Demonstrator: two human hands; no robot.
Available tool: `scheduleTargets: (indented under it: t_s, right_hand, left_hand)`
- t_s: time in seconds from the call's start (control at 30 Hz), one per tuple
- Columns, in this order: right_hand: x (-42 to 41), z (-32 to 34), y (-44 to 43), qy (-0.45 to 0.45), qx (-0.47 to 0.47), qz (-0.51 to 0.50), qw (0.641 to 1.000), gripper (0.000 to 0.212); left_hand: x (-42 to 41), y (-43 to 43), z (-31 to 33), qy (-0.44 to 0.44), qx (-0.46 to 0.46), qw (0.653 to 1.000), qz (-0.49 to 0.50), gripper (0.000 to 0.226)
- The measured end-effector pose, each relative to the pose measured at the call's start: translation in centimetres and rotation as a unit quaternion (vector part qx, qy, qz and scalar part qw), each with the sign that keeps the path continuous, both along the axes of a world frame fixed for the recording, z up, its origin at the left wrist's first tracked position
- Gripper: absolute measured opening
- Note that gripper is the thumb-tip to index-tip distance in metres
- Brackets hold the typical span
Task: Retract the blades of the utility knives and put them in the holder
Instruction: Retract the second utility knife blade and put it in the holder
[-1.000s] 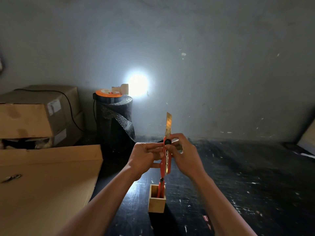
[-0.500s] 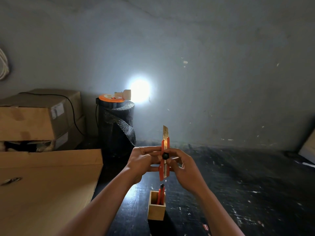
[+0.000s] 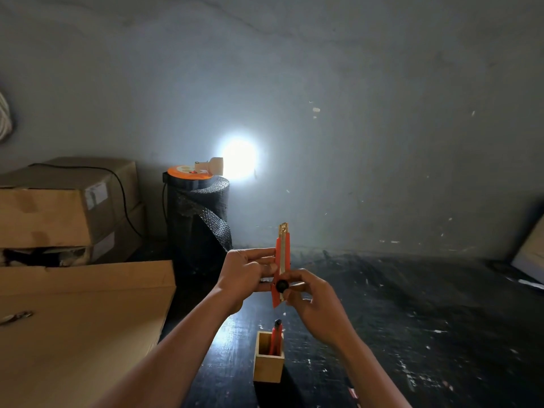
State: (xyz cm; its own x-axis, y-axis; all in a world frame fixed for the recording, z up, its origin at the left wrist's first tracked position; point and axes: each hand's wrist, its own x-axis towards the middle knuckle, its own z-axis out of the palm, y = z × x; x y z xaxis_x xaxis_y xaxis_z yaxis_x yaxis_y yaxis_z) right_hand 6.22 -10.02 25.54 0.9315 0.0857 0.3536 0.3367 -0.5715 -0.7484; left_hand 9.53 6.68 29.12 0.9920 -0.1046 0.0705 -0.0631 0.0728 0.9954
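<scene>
Both hands pinch upright utility knife [image 3: 282, 265]: left hand [image 3: 245, 273] mid-body, right hand [image 3: 313, 298] lower end.

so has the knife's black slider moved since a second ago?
Yes. The black slider has slid down the orange knife body, toward the wooden holder; less blade shows.

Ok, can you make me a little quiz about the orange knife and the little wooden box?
1. True or false: the orange utility knife held upright in both hands has its blade fully retracted.
2. What already stands in the small square wooden holder on the black table? A) a pencil B) another orange knife C) nothing
3. Fill in: the right hand has its fingers at the knife's black ____.

Key:
1. False: a short gold tip of blade shows above the orange body.
2. B
3. Knob, low on the handle; the left hand steadies the knife's body.
</scene>
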Motion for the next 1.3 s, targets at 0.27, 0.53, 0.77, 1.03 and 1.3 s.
scheduleTargets:
  t_s: [0.27, 0.53, 0.77, 1.03, 1.3]
  right_hand:
    - [-1.0, -0.2, 0.6, -0.015, -0.003, -0.013, 1.000, 0.035]
    - [-1.2, 0.0, 1.4, -0.021, 0.034, -0.030, 0.999, 0.031]
    - [-0.9, 0.1, 1.1, -0.016, 0.032, -0.021, 0.999, 0.026]
    - [-1.2, 0.2, 0.8, -0.016, 0.045, -0.016, 0.999, 0.025]
    - [-1.4, -0.3, 0.7, -0.022, 0.040, -0.017, 0.999, 0.027]
  left_hand:
    - [-0.4, 0.1, -0.1, -0.019, 0.008, 1.000, 0.005, 0.034]
    - [-0.4, 0.0, -0.2, -0.027, 0.009, 1.000, 0.012, 0.032]
    - [-0.3, -0.2, 0.1, -0.030, 0.017, 0.999, 0.009, 0.032]
    - [-0.4, -0.4, -0.1, -0.033, 0.016, 0.999, 0.014, 0.031]
    - [-0.7, -0.2, -0.7, -0.035, 0.020, 0.999, 0.021, 0.033]
